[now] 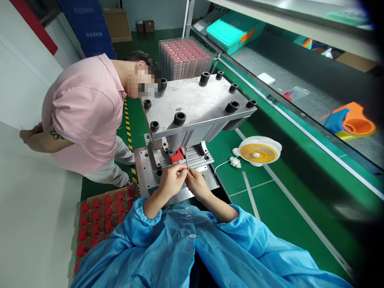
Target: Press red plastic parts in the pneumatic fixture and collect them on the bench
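My left hand [171,181] and my right hand [197,184] meet at the fingertips in front of a metal press fixture. Between them a thin grey metal rod [186,157] points up and away from me. Both hands are closed in a pinch at its near end; the exact grip is hidden by the fingers. Just beyond my fingertips a red plastic part [177,155] sits on the ribbed lower block [195,157] of the fixture. Over it hangs the thick steel upper plate [195,100], with black bushings along its edges.
A person in a pink shirt [87,108] leans in at the left. Trays of red parts [105,216] stand at lower left, with stacked clear trays [186,58] behind the press. A yellow-and-white fan [256,152] is at the right, near the green bench edge [288,148].
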A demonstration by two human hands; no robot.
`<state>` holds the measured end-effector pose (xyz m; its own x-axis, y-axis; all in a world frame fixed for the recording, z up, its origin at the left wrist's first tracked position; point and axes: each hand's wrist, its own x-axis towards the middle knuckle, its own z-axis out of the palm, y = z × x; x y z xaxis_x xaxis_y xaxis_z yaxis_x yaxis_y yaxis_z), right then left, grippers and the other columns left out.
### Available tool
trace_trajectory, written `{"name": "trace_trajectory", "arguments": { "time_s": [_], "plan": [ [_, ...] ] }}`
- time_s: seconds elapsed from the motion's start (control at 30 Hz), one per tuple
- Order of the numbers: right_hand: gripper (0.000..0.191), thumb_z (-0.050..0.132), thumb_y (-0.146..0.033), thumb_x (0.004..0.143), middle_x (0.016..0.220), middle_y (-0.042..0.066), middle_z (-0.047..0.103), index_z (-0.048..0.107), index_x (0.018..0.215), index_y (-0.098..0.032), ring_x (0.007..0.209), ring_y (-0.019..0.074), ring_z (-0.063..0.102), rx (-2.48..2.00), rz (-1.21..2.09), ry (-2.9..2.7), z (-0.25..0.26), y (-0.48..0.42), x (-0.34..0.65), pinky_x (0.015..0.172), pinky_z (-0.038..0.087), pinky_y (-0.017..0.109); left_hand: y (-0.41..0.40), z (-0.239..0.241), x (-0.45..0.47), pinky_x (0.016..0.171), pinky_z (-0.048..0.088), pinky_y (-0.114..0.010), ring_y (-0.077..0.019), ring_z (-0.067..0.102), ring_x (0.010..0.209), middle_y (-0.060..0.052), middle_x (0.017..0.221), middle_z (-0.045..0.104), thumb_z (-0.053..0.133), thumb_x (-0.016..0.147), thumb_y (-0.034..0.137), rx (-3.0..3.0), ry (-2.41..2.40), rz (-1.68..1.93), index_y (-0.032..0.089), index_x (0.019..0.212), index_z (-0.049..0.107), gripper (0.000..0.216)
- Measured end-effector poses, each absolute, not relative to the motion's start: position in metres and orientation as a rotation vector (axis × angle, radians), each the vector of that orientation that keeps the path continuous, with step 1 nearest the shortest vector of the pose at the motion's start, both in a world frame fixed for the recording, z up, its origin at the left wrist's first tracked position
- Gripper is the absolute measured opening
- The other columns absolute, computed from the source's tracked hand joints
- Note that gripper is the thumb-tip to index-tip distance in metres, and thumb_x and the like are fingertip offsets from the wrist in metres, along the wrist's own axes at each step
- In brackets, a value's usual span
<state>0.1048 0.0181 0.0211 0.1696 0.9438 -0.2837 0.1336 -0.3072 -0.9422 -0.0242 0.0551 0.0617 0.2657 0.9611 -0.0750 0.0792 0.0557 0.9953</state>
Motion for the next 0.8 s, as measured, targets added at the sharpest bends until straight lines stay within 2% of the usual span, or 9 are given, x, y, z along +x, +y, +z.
{"name": "trace_trajectory", "arguments": {
  "time_s": [0.3,0.47,0.57,0.7,0.8],
  "plan": [
    [0.035,0.043,-0.041,0.099,0.062,0.003,0.057,0.046,0.068,-0.025,0.061,0.0189,0.051,-1.897,1.036,-1.273,0.042,0.021,0.111,0.061,0.033,0.03,0.066,0.053,-0.025,0.073,0.057,-0.027,-0.0215,0.073,0.08,-0.008,0.093,0.08,0.077,0.082,0.023,1.489,1.051,0.903,0.025,0.094,0.082,0.013],
    [0.037,0.045,-0.042,0.098,0.059,0.002,0.056,0.048,0.066,-0.024,0.06,0.0187,0.052,-1.926,1.067,-1.302,0.048,0.023,0.116,0.062,0.034,0.03,0.07,0.054,-0.028,0.074,0.057,-0.027,-0.0205,0.071,0.077,-0.007,0.091,0.079,0.075,0.084,0.026,1.558,1.047,0.883,0.025,0.094,0.081,0.012],
    [0.036,0.045,-0.043,0.097,0.059,0.001,0.057,0.059,0.07,-0.023,0.062,0.0191,0.054,-1.933,1.07,-1.311,0.052,0.024,0.127,0.063,0.036,0.03,0.071,0.058,-0.035,0.087,0.058,-0.031,-0.0228,0.073,0.09,-0.008,0.099,0.079,0.072,0.087,0.03,1.616,1.029,0.929,0.027,0.095,0.08,0.011],
    [0.038,0.046,-0.047,0.096,0.061,0.002,0.058,0.065,0.075,-0.021,0.062,0.0188,0.055,-1.962,0.99,-1.411,0.057,0.027,0.147,0.062,0.037,0.029,0.074,0.062,-0.045,0.108,0.05,-0.036,-0.0263,0.069,0.113,-0.01,0.114,0.077,0.068,0.091,0.029,1.74,1.06,1.07,0.027,0.1,0.079,0.015],
    [0.039,0.047,-0.048,0.097,0.063,0.003,0.06,0.065,0.076,-0.021,0.063,0.0186,0.055,-2.015,0.917,-1.475,0.06,0.028,0.158,0.062,0.037,0.029,0.076,0.061,-0.045,0.112,0.048,-0.039,-0.0277,0.067,0.117,-0.011,0.122,0.074,0.068,0.091,0.026,1.907,1.167,1.095,0.025,0.11,0.076,0.021]
  ]
}}
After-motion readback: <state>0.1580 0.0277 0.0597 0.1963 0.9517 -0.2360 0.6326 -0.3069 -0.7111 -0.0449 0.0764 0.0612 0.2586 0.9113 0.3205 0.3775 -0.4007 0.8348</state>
